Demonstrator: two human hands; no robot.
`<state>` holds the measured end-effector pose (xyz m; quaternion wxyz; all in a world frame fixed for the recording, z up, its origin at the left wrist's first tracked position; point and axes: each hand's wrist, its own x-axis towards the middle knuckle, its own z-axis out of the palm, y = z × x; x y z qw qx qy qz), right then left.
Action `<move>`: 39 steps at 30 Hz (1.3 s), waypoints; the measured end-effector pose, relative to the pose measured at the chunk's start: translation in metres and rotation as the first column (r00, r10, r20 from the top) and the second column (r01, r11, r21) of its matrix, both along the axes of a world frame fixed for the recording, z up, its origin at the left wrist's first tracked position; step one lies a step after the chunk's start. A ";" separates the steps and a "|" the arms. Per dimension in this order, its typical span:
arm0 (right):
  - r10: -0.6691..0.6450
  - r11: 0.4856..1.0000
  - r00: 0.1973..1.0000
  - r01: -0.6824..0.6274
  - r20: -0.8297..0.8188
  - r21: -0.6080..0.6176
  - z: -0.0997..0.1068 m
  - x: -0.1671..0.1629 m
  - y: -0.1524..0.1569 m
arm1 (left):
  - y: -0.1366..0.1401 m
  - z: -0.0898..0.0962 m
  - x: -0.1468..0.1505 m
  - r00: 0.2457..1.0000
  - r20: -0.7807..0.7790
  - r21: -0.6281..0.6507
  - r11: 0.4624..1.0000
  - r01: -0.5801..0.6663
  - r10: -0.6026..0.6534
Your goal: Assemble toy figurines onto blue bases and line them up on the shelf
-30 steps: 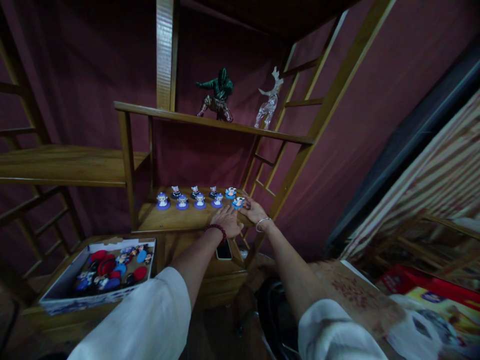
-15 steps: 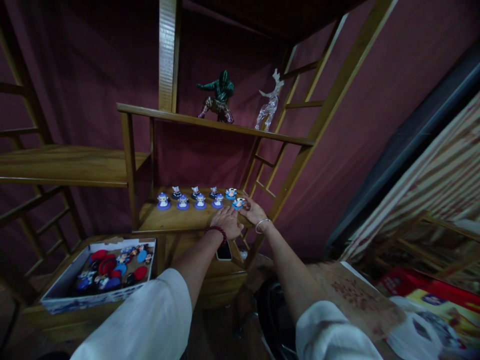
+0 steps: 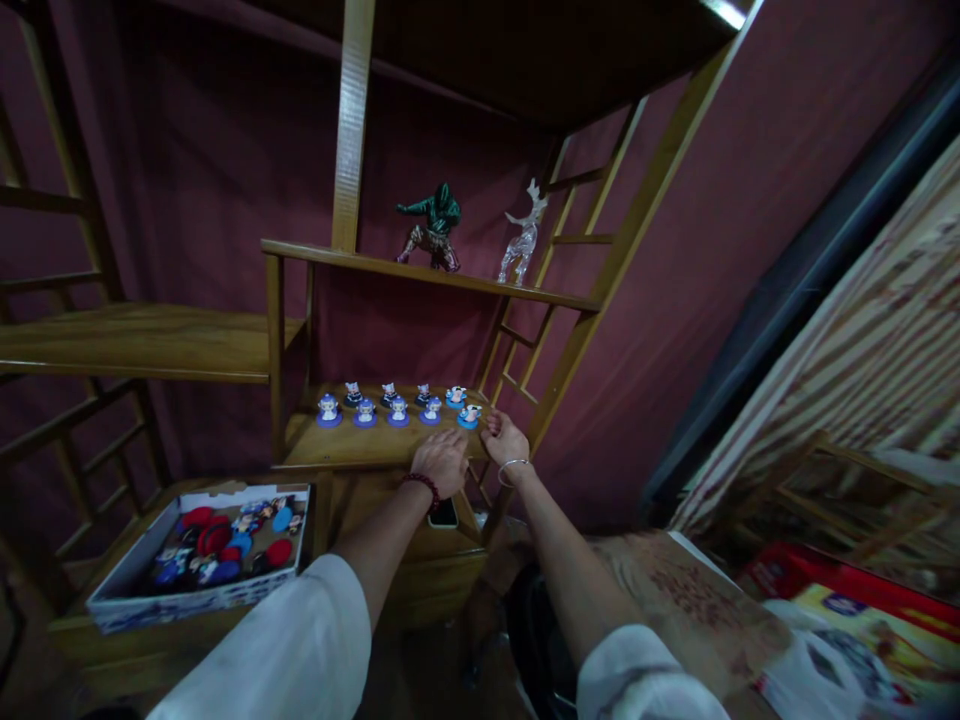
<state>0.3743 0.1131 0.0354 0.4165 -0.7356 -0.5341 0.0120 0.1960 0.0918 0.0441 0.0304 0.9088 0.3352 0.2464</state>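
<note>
My left hand rests on the front edge of the small wooden shelf, its fingers stretched out and holding nothing. At the shelf's right end is my right hand, with loosely bent fingers and nothing visible in them. Just left of it, a small blue-based figurine stands apart from the fingers. Another blue-based figurine is behind that one. Several figurines on purple bases form the front row to the left, with dark-based figurines behind them.
A box of loose figurines and red and blue discs sits at lower left. A phone lies below my left hand. On the upper shelf stand a green crouching statue and a clear deer figure.
My right hand has let go of the front blue-based figurine and drawn away to the right. My left hand has pulled back slightly. The camera view has tilted and shifted.
</note>
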 end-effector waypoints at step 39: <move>0.391 0.919 0.905 -0.393 0.168 -0.022 -0.072 -0.211 -0.103 | -0.094 -0.067 -0.162 0.957 -0.170 -0.321 0.905 -0.278 0.234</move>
